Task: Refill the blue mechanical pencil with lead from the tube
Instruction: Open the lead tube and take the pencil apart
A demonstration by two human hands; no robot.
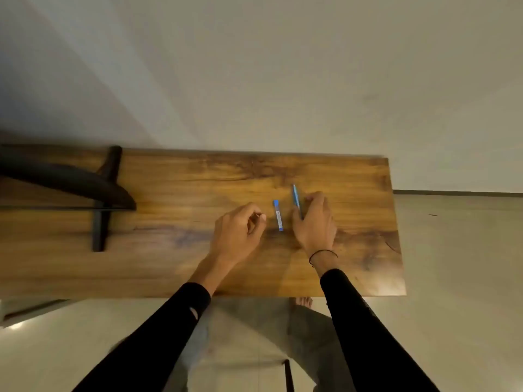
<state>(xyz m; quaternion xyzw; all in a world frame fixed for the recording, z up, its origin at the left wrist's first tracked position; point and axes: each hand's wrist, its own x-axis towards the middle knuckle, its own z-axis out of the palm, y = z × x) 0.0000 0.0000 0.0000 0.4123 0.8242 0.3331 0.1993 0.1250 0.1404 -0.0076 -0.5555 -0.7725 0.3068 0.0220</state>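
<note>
two hands work over a wooden tabletop [181,267] seen from above, both arms in black sleeves. between them lies the lead tube [278,215], a slim clear container with blue ends and a pale label, flat on the wood with its long axis running away from the person; whether any lead is inside cannot be told at this size. nothing touches the tube: it sits just beside the left hand's fingertips and just beside the right hand's thumb, apart from both.

the blue mechanical pencil [296,197] lies just right of the tube, roughly parallel to it and a little farther from the person. its near end runs under the right hand [316,222], whose fingers curl down around it; the grip appears closed on the pencil, though the contact itself is hidden by the hand. a thin dark band [323,253] circles that wrist.

the left hand [237,232] hovers or rests near the tube with its fingers curled in and thumb meeting the forefinger, pinched together on nothing that can be made out.

at the left of the tabletop a dark curved object on a black stand [99,205] (blurred, hard to identify) sits well apart from the hands. a pale wall rises behind, and pale floor shows to the right and below.
</note>
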